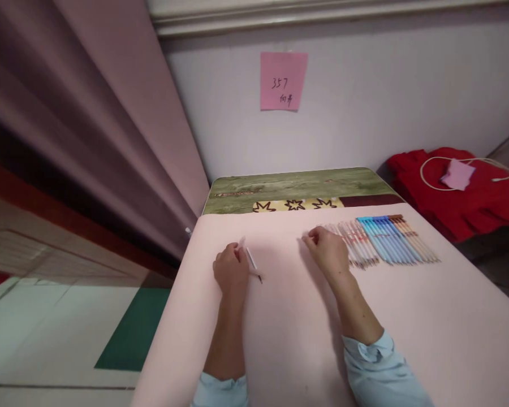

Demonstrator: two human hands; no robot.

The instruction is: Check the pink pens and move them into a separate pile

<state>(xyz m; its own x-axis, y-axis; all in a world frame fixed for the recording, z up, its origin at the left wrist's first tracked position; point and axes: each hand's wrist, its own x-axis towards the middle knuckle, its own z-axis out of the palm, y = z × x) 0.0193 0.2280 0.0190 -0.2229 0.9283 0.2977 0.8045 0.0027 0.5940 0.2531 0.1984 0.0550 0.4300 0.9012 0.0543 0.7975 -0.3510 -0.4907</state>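
Observation:
My left hand [232,268] is closed at the left of the pale pink table cover [288,339], its fingers pinched on a whitish, translucent piece [242,243]. Right beside those fingers is a slim white pen refill [251,259] with a dark tip pointing toward me; whether the hand touches it, I cannot tell. My right hand [330,253] is closed in a pinch near the left end of a row of pens. Something small and pale shows at its fingertips, too blurred to name. The row holds clear-and-reddish pens [360,246], blue pens [385,240] and brown-orange pens [412,240].
Beyond the cover shows the green patterned table top [288,183], against a wall with a pink note [284,82]. A red cloth [411,175] bearing a white cable [426,181] lies at the right. A mauve curtain [123,113] hangs at the left.

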